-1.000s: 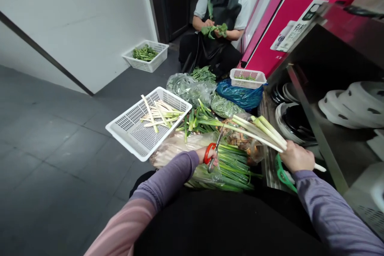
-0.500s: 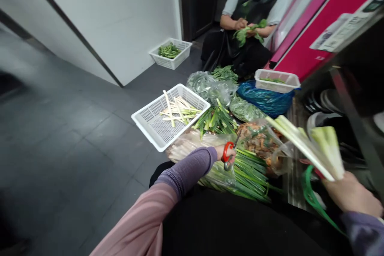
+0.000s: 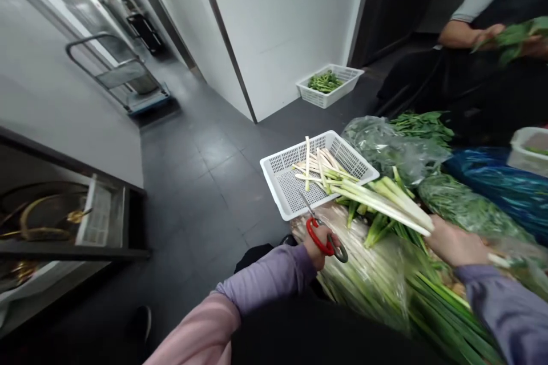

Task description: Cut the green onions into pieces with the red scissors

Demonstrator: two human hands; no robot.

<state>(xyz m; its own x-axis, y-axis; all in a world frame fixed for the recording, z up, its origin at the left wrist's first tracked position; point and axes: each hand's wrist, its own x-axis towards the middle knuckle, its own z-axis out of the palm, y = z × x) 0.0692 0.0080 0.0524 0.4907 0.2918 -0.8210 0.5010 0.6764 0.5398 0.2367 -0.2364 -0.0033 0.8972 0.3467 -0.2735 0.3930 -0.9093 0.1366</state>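
My left hand (image 3: 319, 246) is closed on red-handled scissors (image 3: 320, 236), their blades angled up toward the near edge of a white plastic basket (image 3: 280, 198). Pale scallion stalks (image 3: 327, 170) lie crossed inside the basket. In the fist of my right hand (image 3: 456, 244) is a bunch of thick, trimmed scallion stalks (image 3: 394, 208), whose far ends reach the basket's right rim. Beneath both hands, long scallions (image 3: 363, 265) rest partly wrapped in clear plastic. Loose green scallion tops (image 3: 379, 228) show below the held bunch.
A co-worker's hands (image 3: 492, 34) hold leafy greens at the upper right. Bagged greens (image 3: 394, 145) and a blue bag (image 3: 496, 182) lie beyond my right hand. Another white basket (image 3: 329, 91) of greens stands by the wall. A trolley (image 3: 128, 77) and a metal shelf (image 3: 77, 251) are at left.
The view has swung left. My right hand has brought the scallion stalks from the far right over to the basket's rim. The scissors, still in my left hand, now point toward the basket.
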